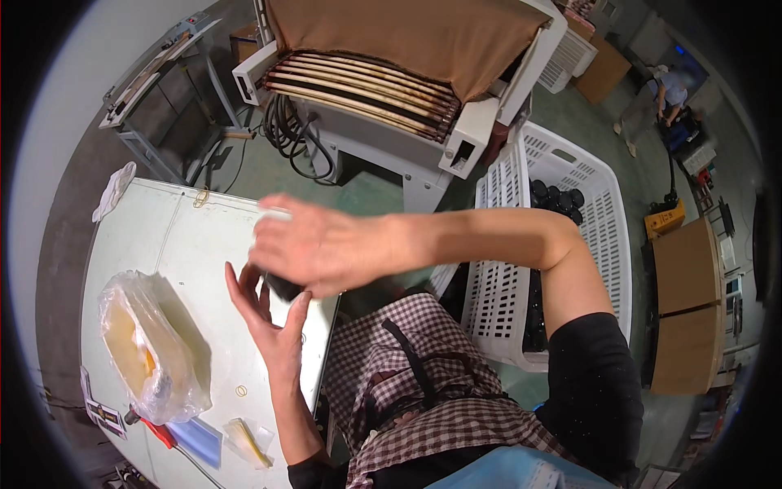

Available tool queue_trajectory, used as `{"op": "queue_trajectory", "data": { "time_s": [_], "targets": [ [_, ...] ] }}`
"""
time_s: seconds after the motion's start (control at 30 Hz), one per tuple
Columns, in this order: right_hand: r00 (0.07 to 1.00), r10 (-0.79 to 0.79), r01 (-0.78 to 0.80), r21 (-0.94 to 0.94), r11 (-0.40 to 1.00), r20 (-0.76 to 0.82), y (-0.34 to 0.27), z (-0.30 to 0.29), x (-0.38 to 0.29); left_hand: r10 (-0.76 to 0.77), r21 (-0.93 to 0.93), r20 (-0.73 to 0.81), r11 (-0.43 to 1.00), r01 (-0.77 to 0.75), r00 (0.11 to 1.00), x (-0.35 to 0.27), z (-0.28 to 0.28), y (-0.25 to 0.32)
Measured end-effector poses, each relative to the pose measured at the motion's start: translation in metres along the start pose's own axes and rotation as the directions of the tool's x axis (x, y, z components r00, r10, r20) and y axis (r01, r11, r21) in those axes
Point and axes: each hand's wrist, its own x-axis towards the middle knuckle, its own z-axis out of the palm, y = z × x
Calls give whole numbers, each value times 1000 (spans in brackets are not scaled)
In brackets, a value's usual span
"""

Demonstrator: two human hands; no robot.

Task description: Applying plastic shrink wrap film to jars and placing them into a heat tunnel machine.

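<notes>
My left hand (275,327) holds a small black object (282,287) between thumb and fingers, above the edge of the white table (208,244). My right hand (324,247) is motion-blurred and passes over the top of that object, covering much of it. Whether the right fingers grip anything is hidden by the blur. On the table to the left stands a clear plastic bag (177,373) with yellowish contents. Thin yellowish rings (241,391) lie between the bag and my left forearm, and more rings (201,197) rest at the far edge.
A machine with a roller conveyor (366,91) and brown curtain (403,36) stands ahead. At my right, a white perforated crate (611,244) holds several black round pieces (556,198). A red-handled tool (157,433) with a cord lies near-left. A person (666,98) is far right.
</notes>
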Motion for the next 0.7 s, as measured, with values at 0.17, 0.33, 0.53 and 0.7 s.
{"op": "queue_trajectory", "data": {
  "time_s": [0.17, 0.33, 0.53, 0.7],
  "targets": [
    [933, 323, -357, -301, 884, -159, 114, -26, -30, 106, 290, 90, 949, -128, 990, 3, -4, -10],
    [748, 647, -613, -526, 590, -146, 240, -50, -77, 22, 486, -10, 874, -14, 1000, -12, -36, -40],
    [444, 889, -680, -605, 414, 109, 287, -60, -92, -24, 609, -118, 788, 92, 993, -24, -65, -56],
    [391, 920, -657, -706, 264, -20, 315, -52, -116, -28, 633, -118, 768, 97, 993, -18, -63, -52]
  ]
}}
